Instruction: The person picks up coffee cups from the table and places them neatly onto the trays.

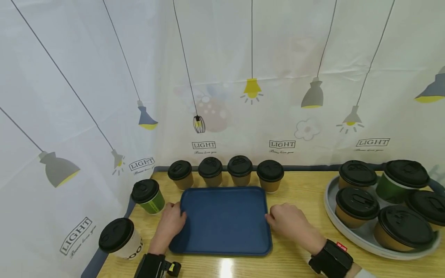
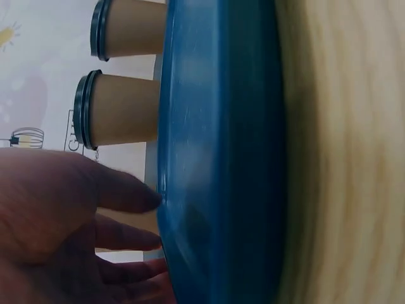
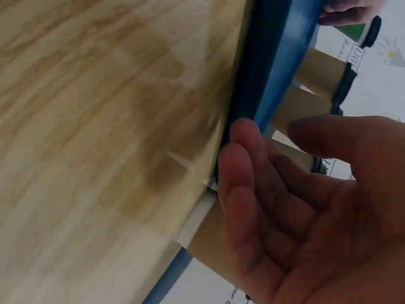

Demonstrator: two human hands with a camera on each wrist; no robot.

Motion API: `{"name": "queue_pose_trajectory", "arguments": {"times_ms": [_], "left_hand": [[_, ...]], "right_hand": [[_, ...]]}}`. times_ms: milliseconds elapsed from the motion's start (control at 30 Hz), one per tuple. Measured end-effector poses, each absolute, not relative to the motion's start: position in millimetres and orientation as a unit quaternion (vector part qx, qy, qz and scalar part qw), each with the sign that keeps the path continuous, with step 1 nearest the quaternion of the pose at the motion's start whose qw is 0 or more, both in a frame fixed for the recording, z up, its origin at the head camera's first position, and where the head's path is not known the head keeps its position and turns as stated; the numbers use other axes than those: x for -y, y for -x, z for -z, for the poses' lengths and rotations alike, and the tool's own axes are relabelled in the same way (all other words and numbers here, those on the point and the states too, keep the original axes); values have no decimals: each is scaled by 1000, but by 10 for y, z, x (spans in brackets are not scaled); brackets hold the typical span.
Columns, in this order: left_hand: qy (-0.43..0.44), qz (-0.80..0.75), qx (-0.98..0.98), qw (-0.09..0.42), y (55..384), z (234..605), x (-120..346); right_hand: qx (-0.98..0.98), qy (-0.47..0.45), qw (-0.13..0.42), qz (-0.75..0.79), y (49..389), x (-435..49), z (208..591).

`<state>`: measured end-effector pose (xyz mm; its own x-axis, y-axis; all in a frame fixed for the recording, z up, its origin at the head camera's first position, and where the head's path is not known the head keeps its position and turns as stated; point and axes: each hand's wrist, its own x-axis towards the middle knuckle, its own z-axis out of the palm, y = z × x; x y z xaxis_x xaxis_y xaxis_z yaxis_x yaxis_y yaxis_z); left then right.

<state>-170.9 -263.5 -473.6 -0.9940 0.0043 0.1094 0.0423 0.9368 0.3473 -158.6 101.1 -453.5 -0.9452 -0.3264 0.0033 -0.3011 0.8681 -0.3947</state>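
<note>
A dark blue rectangular tray (image 1: 225, 222) lies in front of me, its rim raised all round. My left hand (image 1: 172, 221) grips its left edge, the thumb over the rim. In the left wrist view, the thumb and fingers (image 2: 126, 237) of that hand meet the tray's rim (image 2: 190, 126). On the opposite side, my right hand (image 1: 290, 222) holds the right edge. Its curled fingers (image 3: 237, 171) lie against the tray's side (image 3: 269, 69) in the right wrist view, with the thumb on the other side of the rim.
Several brown lidded paper cups (image 1: 240, 172) line up behind the tray. At left stand a green cup (image 1: 150, 197) and a white cup (image 1: 121, 239), both black-lidded. A round grey tray (image 1: 335, 222) at right carries several more cups. A printed curtain (image 1: 236, 58) hangs behind the wooden table (image 1: 205, 268).
</note>
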Motion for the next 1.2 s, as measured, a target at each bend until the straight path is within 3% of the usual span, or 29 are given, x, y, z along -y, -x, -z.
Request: {"name": "queue_pose_trajectory", "arguments": {"times_ms": [200, 400, 767, 1000, 1200], "left_hand": [[37, 140, 984, 99, 1719, 4783, 2703], [48, 148, 984, 90, 1726, 4764, 2717], [31, 251, 967, -7, 1746, 4734, 2662], [27, 295, 954, -52, 1749, 4739, 2535], [38, 314, 946, -75, 1764, 4748, 2384]], "right_hand": [[-965, 168, 42, 197, 1603, -955, 4601], [-963, 162, 57, 209, 1581, -991, 4607], [-962, 125, 105, 220, 1489, -1246, 4612], [-967, 119, 81, 210, 1426, -1473, 4657], [-965, 99, 101, 220, 1384, -1645, 4653]]}}
